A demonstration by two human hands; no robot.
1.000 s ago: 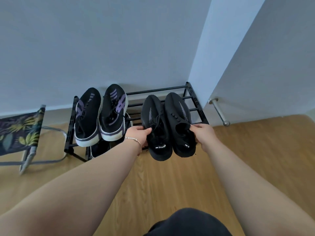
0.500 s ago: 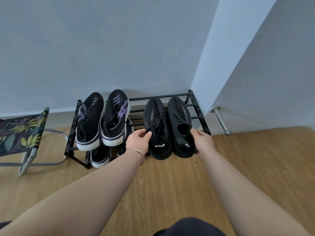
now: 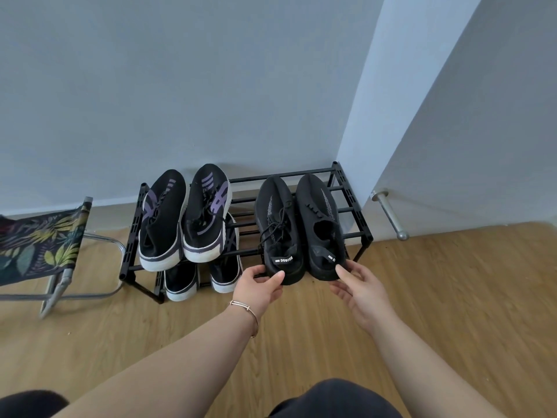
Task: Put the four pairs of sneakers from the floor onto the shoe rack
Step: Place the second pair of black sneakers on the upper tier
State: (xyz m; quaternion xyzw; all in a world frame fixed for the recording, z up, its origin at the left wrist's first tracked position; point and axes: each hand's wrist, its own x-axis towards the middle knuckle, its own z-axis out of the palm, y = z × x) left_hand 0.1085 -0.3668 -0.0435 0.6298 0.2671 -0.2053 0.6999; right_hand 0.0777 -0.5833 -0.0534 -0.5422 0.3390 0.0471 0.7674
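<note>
The all-black sneakers (image 3: 298, 227) are sitting on the shoe rack (image 3: 346, 188) top shelf, right side; left hand (image 3: 256, 286) and right hand (image 3: 361, 289) are hanging open-fingered at the heels, seemingly barely touching

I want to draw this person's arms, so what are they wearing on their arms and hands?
Both arms are bare, with no sleeves showing and no gloves. The left hand has a thin rose-gold bracelet around its wrist. The right hand has nothing on it, with no ring or watch visible.
</note>
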